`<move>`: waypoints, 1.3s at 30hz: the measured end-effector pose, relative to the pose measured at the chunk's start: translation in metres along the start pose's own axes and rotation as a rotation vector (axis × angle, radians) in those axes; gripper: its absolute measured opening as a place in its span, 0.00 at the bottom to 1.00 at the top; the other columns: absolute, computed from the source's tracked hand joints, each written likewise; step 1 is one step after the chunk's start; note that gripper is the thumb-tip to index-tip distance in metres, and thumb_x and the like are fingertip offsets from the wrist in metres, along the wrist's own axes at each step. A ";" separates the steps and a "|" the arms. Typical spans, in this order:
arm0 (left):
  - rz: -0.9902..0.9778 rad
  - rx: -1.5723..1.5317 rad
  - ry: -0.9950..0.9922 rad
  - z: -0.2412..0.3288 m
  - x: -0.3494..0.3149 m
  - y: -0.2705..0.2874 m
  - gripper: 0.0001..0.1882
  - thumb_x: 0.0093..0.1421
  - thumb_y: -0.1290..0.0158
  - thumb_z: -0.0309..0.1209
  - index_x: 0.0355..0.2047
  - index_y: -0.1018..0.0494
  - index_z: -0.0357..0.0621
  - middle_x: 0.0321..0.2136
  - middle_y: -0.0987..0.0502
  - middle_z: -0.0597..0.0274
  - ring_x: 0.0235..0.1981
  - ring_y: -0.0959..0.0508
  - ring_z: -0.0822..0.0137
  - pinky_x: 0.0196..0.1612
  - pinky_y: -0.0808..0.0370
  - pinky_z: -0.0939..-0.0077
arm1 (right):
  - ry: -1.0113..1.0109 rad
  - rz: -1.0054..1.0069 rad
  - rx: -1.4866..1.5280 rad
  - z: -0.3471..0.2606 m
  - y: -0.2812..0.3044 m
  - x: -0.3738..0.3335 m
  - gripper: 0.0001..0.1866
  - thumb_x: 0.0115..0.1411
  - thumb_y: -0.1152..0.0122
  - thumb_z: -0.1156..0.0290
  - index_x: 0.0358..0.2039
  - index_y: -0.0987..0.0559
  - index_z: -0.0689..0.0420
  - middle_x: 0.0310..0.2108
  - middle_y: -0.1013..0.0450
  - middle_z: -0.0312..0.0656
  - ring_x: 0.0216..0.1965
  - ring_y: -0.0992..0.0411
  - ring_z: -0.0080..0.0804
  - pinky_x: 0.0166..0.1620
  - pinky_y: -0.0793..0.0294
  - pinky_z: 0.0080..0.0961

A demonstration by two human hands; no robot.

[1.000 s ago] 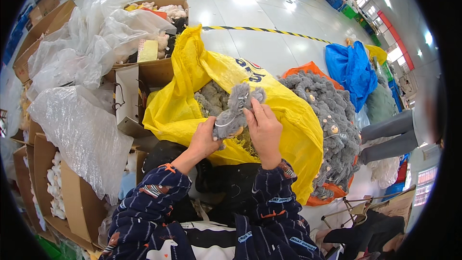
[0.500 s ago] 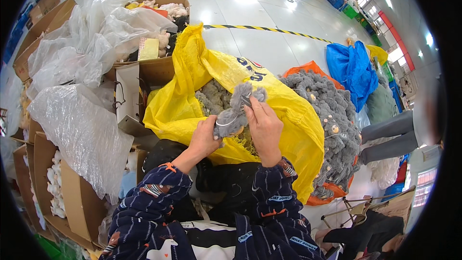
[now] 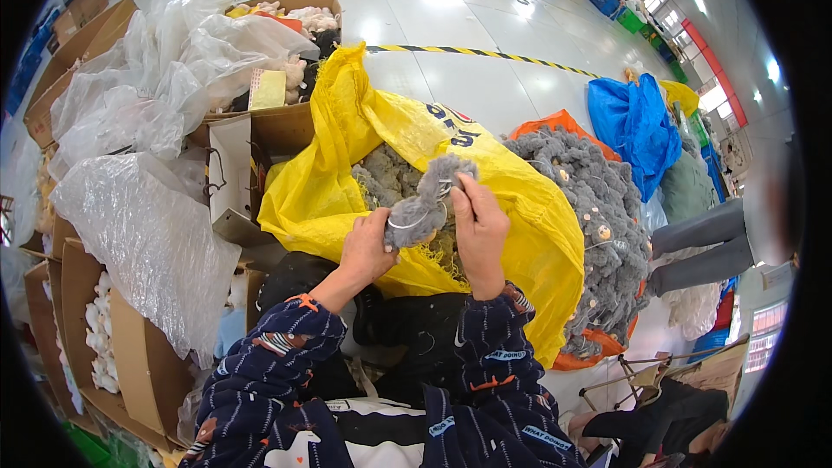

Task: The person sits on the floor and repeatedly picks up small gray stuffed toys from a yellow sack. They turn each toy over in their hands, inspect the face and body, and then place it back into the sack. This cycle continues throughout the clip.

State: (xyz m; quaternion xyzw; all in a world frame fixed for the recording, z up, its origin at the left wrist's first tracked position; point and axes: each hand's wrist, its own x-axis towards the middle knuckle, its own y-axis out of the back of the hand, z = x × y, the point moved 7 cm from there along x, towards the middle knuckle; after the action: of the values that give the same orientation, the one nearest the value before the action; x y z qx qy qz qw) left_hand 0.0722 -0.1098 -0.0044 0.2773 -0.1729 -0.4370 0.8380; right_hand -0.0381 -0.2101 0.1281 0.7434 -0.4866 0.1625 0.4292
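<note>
A grey plush toy (image 3: pixel 418 218) is stretched between my two hands, with a thin white elastic loop across it. My left hand (image 3: pixel 368 247) is closed around its lower end. At its upper end, my right hand (image 3: pixel 479 230) pinches the fluffy part between thumb and fingers, where a small pale strip shows. Under the toy lies a yellow woven sack (image 3: pixel 529 208) with its mouth open. More grey plush (image 3: pixel 381 172) can be seen inside it. Which part of the toy faces me is hard to make out.
To the right, a heap of grey plush toys (image 3: pixel 598 234) fills an orange sack. Cardboard boxes (image 3: pixel 143 364) with plush toys and clear plastic sheeting (image 3: pixel 143 234) stand on the left. Beyond are a blue sack (image 3: pixel 637 134) and a person in grey trousers (image 3: pixel 706 247).
My right hand has shifted slightly and its fingers have re-gripped the toy's upper end, which has tilted a little. The left hand has stayed in place.
</note>
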 end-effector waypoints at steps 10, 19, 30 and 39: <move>-0.028 -0.007 0.008 0.004 0.000 -0.003 0.30 0.39 0.41 0.25 0.45 0.37 0.43 0.37 0.29 0.48 0.42 0.32 0.47 0.44 0.32 0.61 | -0.113 0.052 -0.036 0.005 -0.016 0.000 0.13 0.47 0.34 0.75 0.32 0.26 0.63 0.26 0.29 0.41 0.24 0.31 0.24 0.29 0.31 0.20; -0.040 -0.453 0.066 -0.003 0.005 -0.003 0.31 0.44 0.39 0.28 0.48 0.40 0.42 0.32 0.27 0.50 0.36 0.27 0.61 0.36 0.30 0.69 | -0.588 -0.185 1.266 0.020 -0.019 -0.034 0.11 0.56 0.46 0.77 0.41 0.30 0.62 0.29 0.31 0.35 0.24 0.35 0.17 0.26 0.37 0.13; -0.207 -1.159 0.240 0.000 0.000 -0.005 0.22 0.52 0.43 0.26 0.47 0.33 0.36 0.41 0.26 0.60 0.41 0.27 0.70 0.46 0.30 0.76 | -0.535 -0.090 0.482 0.045 -0.039 -0.081 0.11 0.55 0.41 0.72 0.37 0.26 0.65 0.24 0.32 0.31 0.25 0.38 0.13 0.29 0.37 0.12; -0.143 -1.124 0.236 0.005 -0.001 -0.003 0.20 0.51 0.42 0.26 0.44 0.31 0.37 0.39 0.25 0.61 0.39 0.26 0.71 0.44 0.29 0.76 | -0.663 -0.103 0.569 0.051 -0.037 -0.083 0.08 0.57 0.44 0.72 0.30 0.27 0.65 0.20 0.33 0.30 0.21 0.38 0.11 0.24 0.38 0.12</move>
State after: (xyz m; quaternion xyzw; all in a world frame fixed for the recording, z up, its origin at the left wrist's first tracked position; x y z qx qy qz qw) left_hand 0.0666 -0.1117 -0.0026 -0.1526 0.1998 -0.4834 0.8386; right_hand -0.0541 -0.1962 0.0264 0.8673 -0.4960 0.0212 0.0354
